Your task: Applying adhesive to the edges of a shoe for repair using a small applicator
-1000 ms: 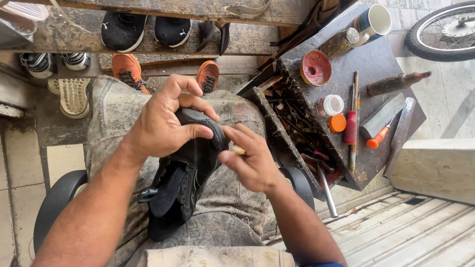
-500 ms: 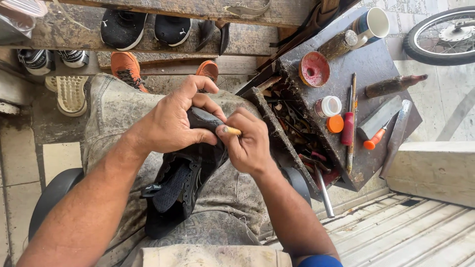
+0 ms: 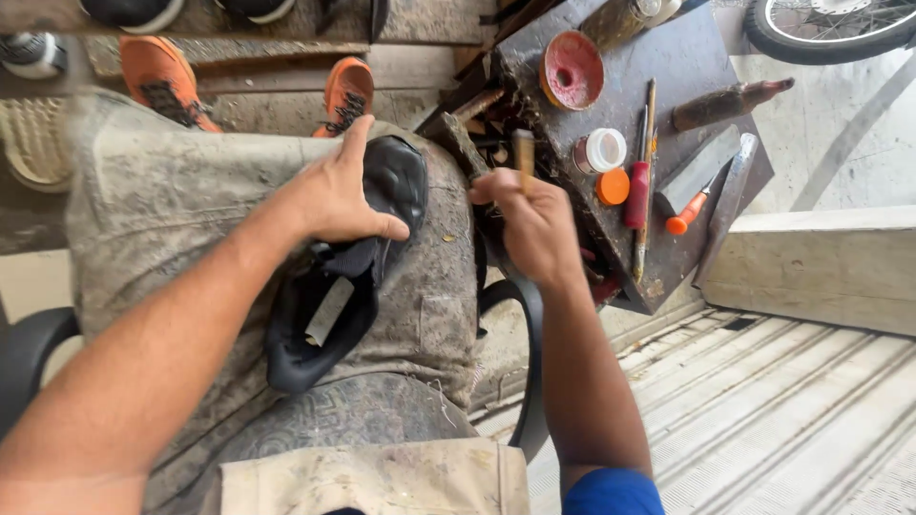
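Now swung away from the black shoe (image 3: 334, 286) toward the cluttered tool tray (image 3: 668, 57) at upper right: right hand (image 3: 534, 224), fingers clamped on a wooden-handled tool (image 3: 524, 157), tip hidden. Pressing the shoe at frame centre on the lap: left hand (image 3: 334, 195), fingers spread.

The shoe (image 3: 382, 191) looked like matt black leather; the apron (image 3: 191, 210) was rough, stained cloth; the bench (image 3: 706, 48) was dark, worn wood.

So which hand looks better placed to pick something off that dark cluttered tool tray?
The right hand, probably. It hovers at the edge of the dark cluttered tool tray, gripping a small wooden-handled tool. The left hand is pressed on the black leather shoe on the lap, steadying it.
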